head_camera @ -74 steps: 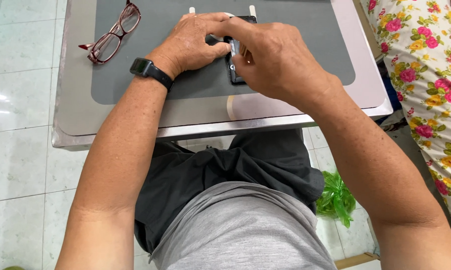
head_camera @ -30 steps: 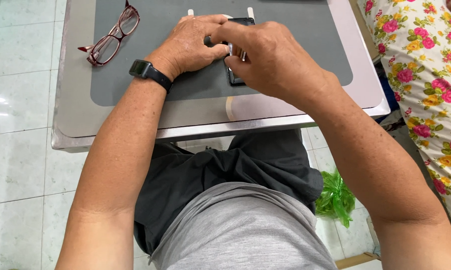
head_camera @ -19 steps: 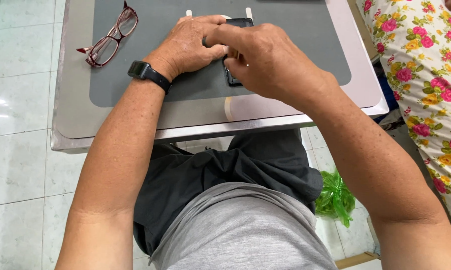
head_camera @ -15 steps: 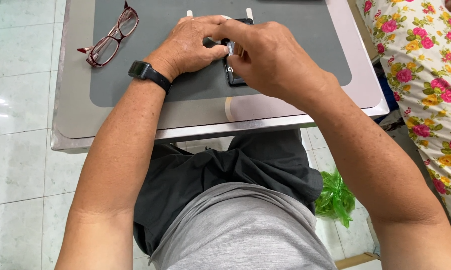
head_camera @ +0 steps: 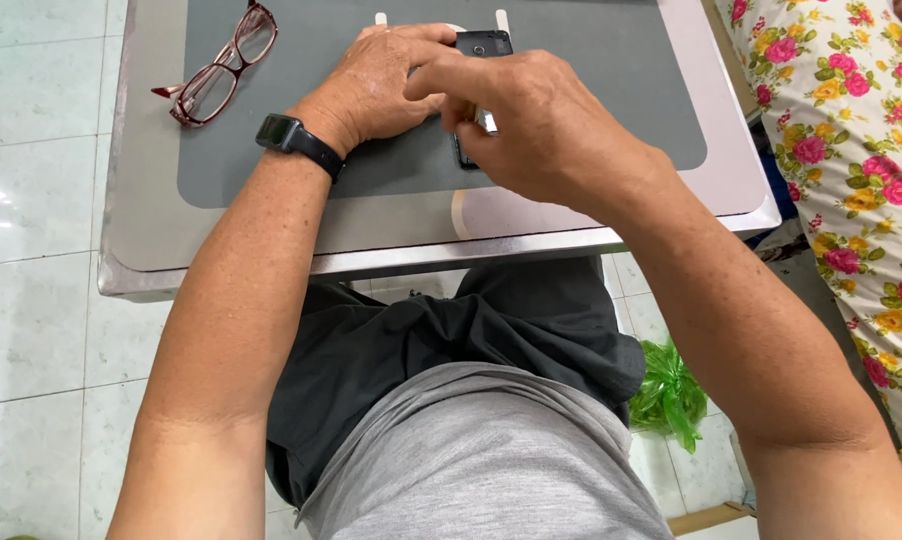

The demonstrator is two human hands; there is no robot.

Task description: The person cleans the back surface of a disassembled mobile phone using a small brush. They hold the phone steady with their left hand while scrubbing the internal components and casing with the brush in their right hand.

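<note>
Right hand [head_camera: 531, 125] curled, fingertips pinched on a small black phone [head_camera: 479, 60]; left hand [head_camera: 391, 85] flat, steadying it.

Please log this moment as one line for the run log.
left hand: on phone | right hand: over phone | glasses: left on mat

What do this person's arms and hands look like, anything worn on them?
Both arms are bare up to the bottom edge of the picture, with no sleeves in sight. The left hand has a black smartwatch on a black band at the wrist. The right hand shows no watch, glove or ring on the side in view.
</note>
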